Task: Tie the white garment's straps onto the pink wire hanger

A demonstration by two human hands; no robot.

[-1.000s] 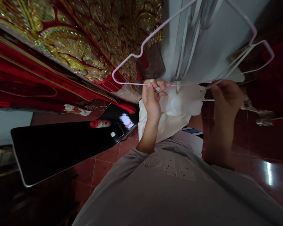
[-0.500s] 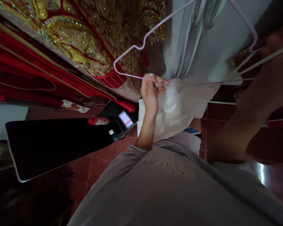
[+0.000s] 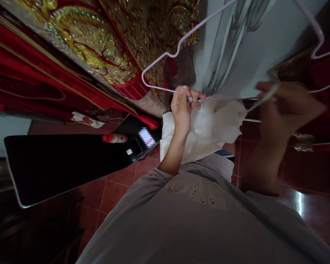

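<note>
A pale pink clothes hanger [image 3: 161, 58] spans the upper middle and right of the head view. My left hand [image 3: 183, 102] is closed around its lower bar, with a bit of white cloth at the fingers. Below that bar hangs a white garment [image 3: 209, 128], in front of my body. My right hand [image 3: 288, 101], smeared by motion, grips a thin white strap [image 3: 261, 101] that runs from the garment's right upper corner. It is close to the right part of the hanger's bar.
Red costumes with gold sequins [image 3: 99, 47] hang at the upper left. A long black table [image 3: 57, 165] carries a red-capped bottle [image 3: 115, 138], a lit phone [image 3: 147, 137], a dark phone-like object and a small white case [image 3: 129, 151]. Red tiles [image 3: 117, 187] cover the floor.
My right hand has moved left and down from the far right edge, bringing the strap nearer the garment. The hanger and my left hand have shifted slightly right in view.
</note>
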